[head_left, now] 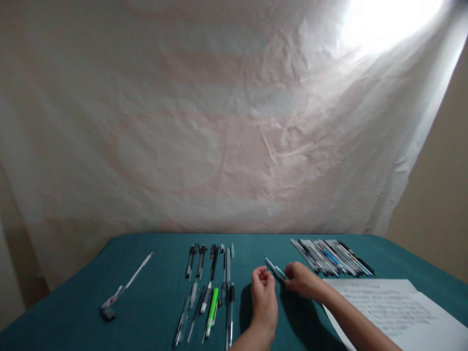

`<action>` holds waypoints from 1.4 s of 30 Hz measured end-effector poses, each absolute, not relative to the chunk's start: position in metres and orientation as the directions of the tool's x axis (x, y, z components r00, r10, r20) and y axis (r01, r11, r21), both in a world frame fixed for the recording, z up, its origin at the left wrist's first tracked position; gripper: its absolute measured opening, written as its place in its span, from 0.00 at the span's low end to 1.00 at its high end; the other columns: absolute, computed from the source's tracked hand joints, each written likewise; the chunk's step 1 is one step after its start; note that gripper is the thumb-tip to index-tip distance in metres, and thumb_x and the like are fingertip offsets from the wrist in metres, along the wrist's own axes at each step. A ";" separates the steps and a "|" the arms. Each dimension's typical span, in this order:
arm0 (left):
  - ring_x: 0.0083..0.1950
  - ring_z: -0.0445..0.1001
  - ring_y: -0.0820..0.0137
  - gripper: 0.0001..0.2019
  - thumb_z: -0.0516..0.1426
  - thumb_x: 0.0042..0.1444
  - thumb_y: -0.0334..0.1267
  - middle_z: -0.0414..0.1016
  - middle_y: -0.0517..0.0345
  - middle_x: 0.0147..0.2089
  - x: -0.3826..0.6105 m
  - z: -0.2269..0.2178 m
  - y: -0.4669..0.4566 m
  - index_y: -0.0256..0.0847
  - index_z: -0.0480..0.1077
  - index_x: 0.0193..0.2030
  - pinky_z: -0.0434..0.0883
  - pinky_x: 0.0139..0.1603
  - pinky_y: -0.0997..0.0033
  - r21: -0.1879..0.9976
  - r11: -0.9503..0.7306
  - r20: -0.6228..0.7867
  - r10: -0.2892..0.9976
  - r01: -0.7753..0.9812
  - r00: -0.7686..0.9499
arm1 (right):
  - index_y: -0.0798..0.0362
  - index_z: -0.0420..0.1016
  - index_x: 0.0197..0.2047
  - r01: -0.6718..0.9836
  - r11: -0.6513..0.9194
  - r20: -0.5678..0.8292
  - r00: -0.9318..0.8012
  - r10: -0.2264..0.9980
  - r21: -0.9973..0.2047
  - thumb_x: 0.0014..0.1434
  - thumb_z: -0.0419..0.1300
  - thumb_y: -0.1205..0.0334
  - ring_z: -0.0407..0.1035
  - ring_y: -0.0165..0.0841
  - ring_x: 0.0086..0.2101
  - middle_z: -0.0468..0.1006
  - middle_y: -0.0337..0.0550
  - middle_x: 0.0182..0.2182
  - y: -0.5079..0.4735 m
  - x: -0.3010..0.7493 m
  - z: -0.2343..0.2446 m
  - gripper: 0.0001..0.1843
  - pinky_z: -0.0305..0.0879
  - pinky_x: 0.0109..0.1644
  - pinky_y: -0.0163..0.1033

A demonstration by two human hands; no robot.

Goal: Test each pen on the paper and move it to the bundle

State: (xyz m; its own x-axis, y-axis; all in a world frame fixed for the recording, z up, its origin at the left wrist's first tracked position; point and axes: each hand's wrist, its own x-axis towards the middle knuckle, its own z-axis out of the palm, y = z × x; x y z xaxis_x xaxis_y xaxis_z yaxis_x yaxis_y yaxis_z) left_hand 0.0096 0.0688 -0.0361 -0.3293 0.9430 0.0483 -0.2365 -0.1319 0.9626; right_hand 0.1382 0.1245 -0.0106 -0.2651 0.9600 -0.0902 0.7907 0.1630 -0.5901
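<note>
My right hand (302,280) is closed around a pale, slim pen (271,264) whose tip points away to the left. Beside that pen, a light teal pen or cap (280,271) also shows at the fingertips. Just to the left, my left hand (263,295) is raised over the cloth with its fingers curled in. Whatever lies inside those fingers, if anything, is hidden. Nearest to my left hand are a clear pen with a black cap (230,312) and a bright green highlighter (212,312), both lying on the cloth.
A dark green cloth (153,302) covers the table. Several black-capped pens (201,261) lie in rows left of my hands. A dense row of pens (332,256) lies at back right, near handwritten sheets (387,309). A white stick-like item (139,270) and dark block (107,313) lie far left.
</note>
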 end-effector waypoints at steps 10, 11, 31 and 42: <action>0.39 0.70 0.66 0.18 0.53 0.53 0.48 0.71 0.50 0.38 0.008 -0.027 0.070 0.34 0.65 0.41 0.65 0.40 0.71 0.923 -0.136 0.101 0.988 -0.360 -0.115 | 0.57 0.68 0.33 0.195 0.046 -0.067 -0.537 0.841 -0.980 0.46 0.59 0.58 0.65 0.27 0.26 0.69 0.36 0.23 0.102 0.131 0.010 0.12 0.63 0.26 0.30; 0.38 0.70 0.67 0.18 0.52 0.54 0.49 0.71 0.51 0.36 0.008 -0.026 0.069 0.34 0.66 0.40 0.65 0.38 0.71 0.923 -0.141 0.120 0.989 -0.358 -0.081 | 0.57 0.68 0.32 0.161 0.033 -0.061 -0.548 0.834 -0.986 0.45 0.60 0.58 0.65 0.27 0.26 0.69 0.35 0.23 0.100 0.130 0.012 0.13 0.62 0.26 0.30; 0.30 0.71 0.75 0.12 0.61 0.47 0.42 0.71 0.58 0.30 -0.005 -0.028 0.083 0.37 0.65 0.31 0.67 0.33 0.77 0.609 -0.098 -0.205 0.939 -0.787 -0.276 | 0.56 0.77 0.32 0.460 0.034 -0.369 -0.753 0.545 -0.887 0.40 0.60 0.66 0.62 0.24 0.22 0.72 0.33 0.21 0.096 0.182 0.040 0.12 0.56 0.26 0.27; 0.31 0.67 0.72 0.15 0.54 0.53 0.49 0.68 0.58 0.29 0.015 -0.006 0.049 0.38 0.68 0.37 0.64 0.35 0.75 0.939 -0.274 0.250 0.959 -0.209 -0.138 | 0.56 0.73 0.33 0.144 0.230 0.173 -0.329 0.928 -0.962 0.48 0.60 0.50 0.60 0.25 0.23 0.70 0.37 0.25 0.105 0.164 0.053 0.17 0.56 0.27 0.31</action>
State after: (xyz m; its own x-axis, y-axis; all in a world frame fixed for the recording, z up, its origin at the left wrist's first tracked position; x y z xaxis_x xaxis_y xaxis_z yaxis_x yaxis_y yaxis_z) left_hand 0.0146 0.0489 -0.0060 -0.1375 0.9585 0.2496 -0.2093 -0.2745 0.9385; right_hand 0.1635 0.1054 0.0525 -0.3292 0.9283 0.1726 0.1444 0.2301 -0.9624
